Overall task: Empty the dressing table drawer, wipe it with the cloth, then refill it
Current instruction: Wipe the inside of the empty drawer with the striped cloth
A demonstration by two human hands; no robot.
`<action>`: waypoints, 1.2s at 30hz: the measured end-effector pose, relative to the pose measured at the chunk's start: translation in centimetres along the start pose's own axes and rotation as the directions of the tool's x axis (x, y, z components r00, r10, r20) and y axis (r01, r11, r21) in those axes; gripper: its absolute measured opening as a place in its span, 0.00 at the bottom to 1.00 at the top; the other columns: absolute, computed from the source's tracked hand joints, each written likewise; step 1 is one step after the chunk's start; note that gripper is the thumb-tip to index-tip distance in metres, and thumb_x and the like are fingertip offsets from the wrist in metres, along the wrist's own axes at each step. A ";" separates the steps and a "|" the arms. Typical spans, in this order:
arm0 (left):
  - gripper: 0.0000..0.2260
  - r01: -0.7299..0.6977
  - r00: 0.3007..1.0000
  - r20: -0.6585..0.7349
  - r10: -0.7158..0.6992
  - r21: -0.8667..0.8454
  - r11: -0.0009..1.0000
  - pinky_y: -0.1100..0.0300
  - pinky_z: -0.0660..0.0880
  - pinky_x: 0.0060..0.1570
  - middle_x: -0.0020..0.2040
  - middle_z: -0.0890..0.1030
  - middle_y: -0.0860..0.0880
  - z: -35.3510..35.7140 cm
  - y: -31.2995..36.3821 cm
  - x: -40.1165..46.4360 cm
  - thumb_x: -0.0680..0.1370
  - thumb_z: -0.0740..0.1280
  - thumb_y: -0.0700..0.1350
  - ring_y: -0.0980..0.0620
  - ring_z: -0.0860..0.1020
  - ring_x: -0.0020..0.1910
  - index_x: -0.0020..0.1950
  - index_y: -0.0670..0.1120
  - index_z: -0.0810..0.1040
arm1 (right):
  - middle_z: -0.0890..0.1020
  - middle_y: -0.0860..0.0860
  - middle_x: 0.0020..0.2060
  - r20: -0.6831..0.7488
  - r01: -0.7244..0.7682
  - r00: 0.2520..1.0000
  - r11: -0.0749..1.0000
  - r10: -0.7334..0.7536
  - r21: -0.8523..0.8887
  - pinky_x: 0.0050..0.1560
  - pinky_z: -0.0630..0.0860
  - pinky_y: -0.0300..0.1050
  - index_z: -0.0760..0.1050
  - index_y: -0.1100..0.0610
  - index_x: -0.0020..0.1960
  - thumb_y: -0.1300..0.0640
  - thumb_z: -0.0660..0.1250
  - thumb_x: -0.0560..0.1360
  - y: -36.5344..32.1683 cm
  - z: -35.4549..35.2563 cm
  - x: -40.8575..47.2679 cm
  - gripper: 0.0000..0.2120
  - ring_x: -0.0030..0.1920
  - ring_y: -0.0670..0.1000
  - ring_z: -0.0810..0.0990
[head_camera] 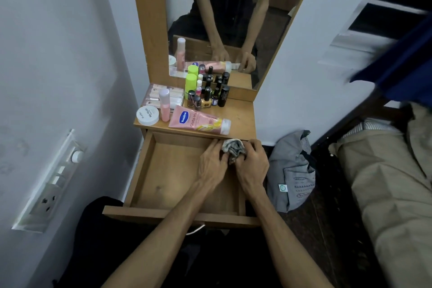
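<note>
The wooden drawer (145,170) of the dressing table is pulled open and nothing lies on its bottom. Over its far right corner, my left hand (214,161) and my right hand (253,166) both grip a bunched grey cloth (234,147). On the table top (243,117) lie a pink Vaseline tube (198,120), a white jar (147,115), a pink bottle (164,105), a flat box of small tubes (153,94), a lime-green bottle (190,85) and several nail polish bottles (208,98).
A mirror (233,18) stands behind the table top and reflects my arms. A switchboard (49,187) is on the left wall. A grey bag (292,170) sits on the floor to the right, beside a bed with beige fabric (385,182).
</note>
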State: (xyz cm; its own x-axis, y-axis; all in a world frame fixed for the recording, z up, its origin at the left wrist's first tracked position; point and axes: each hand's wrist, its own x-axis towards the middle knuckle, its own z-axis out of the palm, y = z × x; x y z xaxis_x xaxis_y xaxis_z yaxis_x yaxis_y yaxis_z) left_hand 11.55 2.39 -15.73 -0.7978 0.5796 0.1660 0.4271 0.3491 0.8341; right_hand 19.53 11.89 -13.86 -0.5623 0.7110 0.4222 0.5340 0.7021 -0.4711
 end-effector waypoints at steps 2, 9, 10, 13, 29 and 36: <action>0.21 -0.007 1.000 0.011 0.007 0.015 1.000 0.51 0.72 0.67 0.67 0.78 0.45 0.1 0.1 0.0 0.76 0.68 0.39 0.44 0.76 0.66 0.70 0.43 0.76 | 0.82 0.53 0.50 -0.016 -0.024 1.000 0.999 0.024 0.038 0.40 0.77 0.49 0.83 0.58 0.51 0.60 0.63 0.67 0.1 -0.2 -0.1 0.15 0.44 0.58 0.80; 0.19 -0.011 1.000 0.011 0.010 0.053 0.999 0.51 0.76 0.59 0.62 0.79 0.48 0.0 0.7 -0.1 0.75 0.70 0.43 0.46 0.77 0.61 0.66 0.47 0.78 | 0.85 0.52 0.49 0.001 -0.093 0.996 0.993 0.093 0.074 0.42 0.78 0.51 0.85 0.56 0.52 0.63 0.65 0.66 0.0 -0.5 -0.2 0.17 0.45 0.58 0.80; 0.19 -0.014 1.000 0.012 0.014 0.047 0.999 0.51 0.76 0.57 0.62 0.78 0.49 0.1 0.8 -0.3 0.75 0.70 0.44 0.47 0.77 0.60 0.66 0.48 0.77 | 0.85 0.52 0.49 0.003 -0.086 0.996 0.994 0.086 0.074 0.43 0.78 0.51 0.85 0.56 0.53 0.63 0.66 0.66 0.0 -0.8 -0.2 0.17 0.46 0.57 0.81; 0.20 -0.004 0.998 0.058 0.002 0.040 0.999 0.52 0.77 0.53 0.61 0.76 0.49 0.1 1.4 -1.0 0.76 0.70 0.47 0.48 0.78 0.57 0.68 0.51 0.76 | 0.85 0.52 0.51 -0.002 -0.044 0.999 0.998 0.044 0.049 0.46 0.77 0.51 0.86 0.55 0.53 0.60 0.64 0.68 0.3 -1.3 -0.3 0.17 0.48 0.57 0.80; 0.11 -0.140 0.843 0.536 0.049 0.131 0.981 0.50 0.75 0.47 0.49 0.73 0.54 -2.2 3.4 -4.8 0.74 0.64 0.52 0.49 0.76 0.45 0.48 0.47 0.80 | 0.85 0.51 0.42 0.554 -0.124 0.821 0.990 0.139 -0.064 0.43 0.78 0.50 0.78 0.50 0.49 0.54 0.61 0.65 1.9 -8.6 -4.5 0.15 0.46 0.60 0.82; 0.10 -0.096 0.772 0.635 0.010 0.100 0.990 0.50 0.75 0.44 0.46 0.79 0.50 -3.5 3.8 -7.2 0.73 0.63 0.49 0.48 0.77 0.44 0.45 0.43 0.78 | 0.84 0.51 0.37 0.626 -0.143 0.759 0.984 0.176 -0.103 0.42 0.78 0.52 0.77 0.43 0.38 0.51 0.57 0.62 1.4 -11.1 -7.0 0.10 0.44 0.60 0.81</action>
State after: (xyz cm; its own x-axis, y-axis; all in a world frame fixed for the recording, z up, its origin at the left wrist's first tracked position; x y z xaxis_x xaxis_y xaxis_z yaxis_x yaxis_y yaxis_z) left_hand 17.51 -3.02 -11.90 -0.3412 0.9190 -0.1974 0.5418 0.3639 0.7577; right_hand 31.24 8.36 -8.90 -0.7289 0.6384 -0.2473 0.6708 0.5936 -0.4447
